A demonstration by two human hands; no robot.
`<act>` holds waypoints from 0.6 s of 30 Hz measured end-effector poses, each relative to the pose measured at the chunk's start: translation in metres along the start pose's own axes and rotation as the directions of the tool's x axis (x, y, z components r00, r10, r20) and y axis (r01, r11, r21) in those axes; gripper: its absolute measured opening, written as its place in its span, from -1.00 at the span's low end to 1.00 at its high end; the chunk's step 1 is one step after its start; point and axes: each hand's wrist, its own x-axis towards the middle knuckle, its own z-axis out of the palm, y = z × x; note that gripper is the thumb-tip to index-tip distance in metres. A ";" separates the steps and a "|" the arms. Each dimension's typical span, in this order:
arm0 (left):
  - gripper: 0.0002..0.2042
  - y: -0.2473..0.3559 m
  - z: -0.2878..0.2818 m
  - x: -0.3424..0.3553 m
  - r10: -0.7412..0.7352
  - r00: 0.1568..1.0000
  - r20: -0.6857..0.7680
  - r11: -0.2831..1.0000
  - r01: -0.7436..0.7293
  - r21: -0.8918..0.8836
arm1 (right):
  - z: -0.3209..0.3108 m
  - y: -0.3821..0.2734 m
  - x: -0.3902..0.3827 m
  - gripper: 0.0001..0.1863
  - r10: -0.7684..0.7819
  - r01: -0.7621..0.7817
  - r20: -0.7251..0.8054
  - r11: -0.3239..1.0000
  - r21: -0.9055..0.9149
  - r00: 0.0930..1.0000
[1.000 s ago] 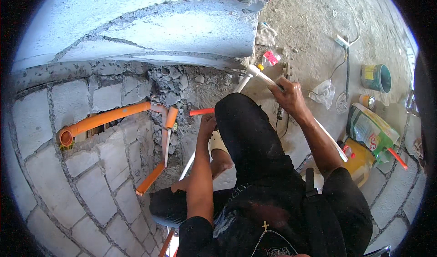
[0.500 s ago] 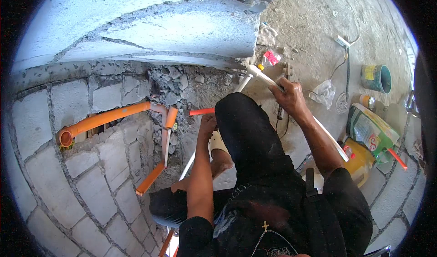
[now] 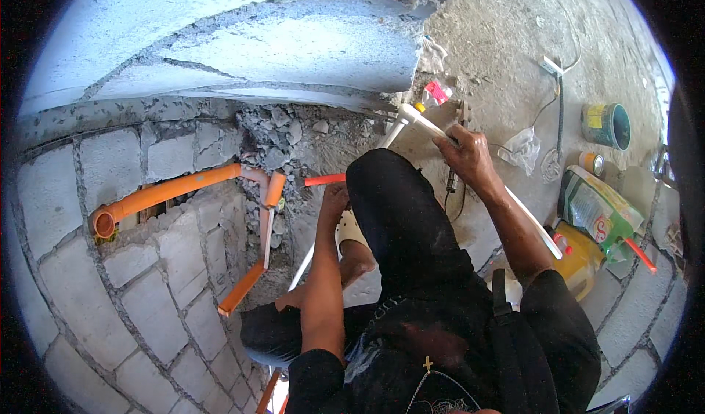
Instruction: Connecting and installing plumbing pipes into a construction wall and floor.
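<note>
My right hand [image 3: 468, 153] grips a white pipe [image 3: 530, 219] that runs diagonally up to a white fitting [image 3: 408, 116], where a second white length angles down behind my raised black-clad knee [image 3: 389, 201]. My left hand [image 3: 335, 197] is closed just left of that knee, beside a short red pipe [image 3: 324, 180]; what its fingers hold is partly hidden by the leg. A white length shows below it, behind my left forearm. A pale perforated shoe [image 3: 349, 230] is on my foot under that hand.
Orange drain pipes [image 3: 169, 188] lie along a broken block wall [image 3: 125, 304] at left, beside rubble [image 3: 279, 139]. A concrete edge [image 3: 286, 47] is above. At right are a teal bucket [image 3: 606, 126], tin [image 3: 592, 164], bag [image 3: 595, 205], yellow jug [image 3: 580, 267] and cables [image 3: 560, 113].
</note>
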 end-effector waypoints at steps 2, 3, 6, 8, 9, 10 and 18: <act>-0.83 0.007 0.014 0.000 0.011 0.999 -0.047 1.000 -0.011 -0.007 | -0.003 0.005 -0.001 -0.70 0.014 -0.014 -0.006 1.000 0.004 1.000; -0.82 0.010 0.017 0.000 0.011 0.999 -0.049 1.000 -0.011 0.005 | -0.004 0.005 -0.001 -0.69 0.022 -0.022 -0.006 1.000 0.000 1.000; -0.82 0.012 0.015 -0.003 0.023 0.998 -0.052 0.999 -0.021 0.032 | -0.002 0.003 -0.001 -0.68 0.028 -0.028 -0.004 1.000 0.008 1.000; -0.81 0.013 0.013 -0.004 0.031 0.998 -0.049 0.999 -0.029 0.046 | -0.001 0.003 0.000 -0.68 0.028 -0.028 -0.002 0.999 0.017 1.000; -0.82 0.014 0.013 -0.005 0.029 0.998 -0.054 0.999 -0.028 0.032 | 0.000 0.004 0.000 -0.69 -0.005 0.006 -0.008 1.000 0.008 1.000; -0.82 0.015 0.014 -0.006 0.027 0.998 -0.059 0.999 -0.026 0.019 | 0.001 0.006 0.000 -0.70 -0.040 0.040 -0.013 0.999 -0.001 0.999; -0.80 0.032 0.032 -0.015 0.000 0.988 -0.156 1.000 0.001 0.004 | 0.000 0.008 -0.001 -0.71 -0.042 0.042 -0.010 0.999 -0.031 0.999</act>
